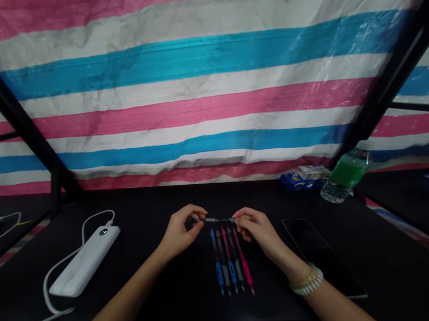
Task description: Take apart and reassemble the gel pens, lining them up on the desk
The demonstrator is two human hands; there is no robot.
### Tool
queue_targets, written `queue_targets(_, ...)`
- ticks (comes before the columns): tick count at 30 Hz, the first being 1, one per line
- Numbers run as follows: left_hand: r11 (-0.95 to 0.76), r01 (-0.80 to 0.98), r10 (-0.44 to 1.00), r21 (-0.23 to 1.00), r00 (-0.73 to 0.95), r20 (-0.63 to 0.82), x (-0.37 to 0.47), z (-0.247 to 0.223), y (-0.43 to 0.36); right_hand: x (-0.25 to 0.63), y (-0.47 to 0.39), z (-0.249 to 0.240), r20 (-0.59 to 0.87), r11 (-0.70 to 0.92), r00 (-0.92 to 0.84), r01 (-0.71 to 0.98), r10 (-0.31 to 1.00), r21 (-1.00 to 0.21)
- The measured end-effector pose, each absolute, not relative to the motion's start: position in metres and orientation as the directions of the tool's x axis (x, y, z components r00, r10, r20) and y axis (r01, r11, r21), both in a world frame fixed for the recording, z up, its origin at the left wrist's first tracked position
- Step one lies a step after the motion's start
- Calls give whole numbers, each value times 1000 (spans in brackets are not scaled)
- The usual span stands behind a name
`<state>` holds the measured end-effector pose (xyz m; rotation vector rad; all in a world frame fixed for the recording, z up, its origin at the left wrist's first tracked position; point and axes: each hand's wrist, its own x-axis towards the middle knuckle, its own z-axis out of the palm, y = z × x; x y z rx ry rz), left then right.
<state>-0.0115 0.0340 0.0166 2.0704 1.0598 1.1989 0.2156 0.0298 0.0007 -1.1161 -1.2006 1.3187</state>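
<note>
Just above the black tabletop, a thin dark pen (212, 219) lies level between my two hands. My left hand (183, 230) pinches its left end between thumb and fingers. At the other end, the fingertips of my right hand (255, 224) are closed on it; whether the two ends are one piece or separate parts is too small to tell. Below the hands, several pens lie side by side, tips toward me: a blue pen (219, 270) at the left, grey ones and another blue one in the middle, and a pink pen (246, 271) at the right.
To the left lies a white power bank (85, 261) with a white cable (49, 271). A dark phone or tablet (322, 257) lies at right. Behind it are a bottle with a green label (346, 173) and a blue packet (299, 182). Striped sheeting (205, 88) hangs behind the table.
</note>
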Motion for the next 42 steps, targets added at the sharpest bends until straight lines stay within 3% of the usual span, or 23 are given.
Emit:
queue_targets(6, -444, 279, 893, 851, 217, 395, -17, 15, 40, 221, 33, -1, -18, -16, 16, -139, 1000, -990)
queue_targets(20, -495, 309, 867, 812, 241, 437, -20, 21, 36, 224, 33, 1, 72, 82, 106, -99, 992, -992)
queue_targets(38, -484, 248, 866, 839, 272, 420, -16, 24, 32, 223, 29, 6, 126, 129, 43, -62, 991, -990)
queue_targets(42, -481, 249, 867, 841, 278, 414, -13, 23, 30, 220, 27, 6, 207, 207, -32, 19, 978, -978)
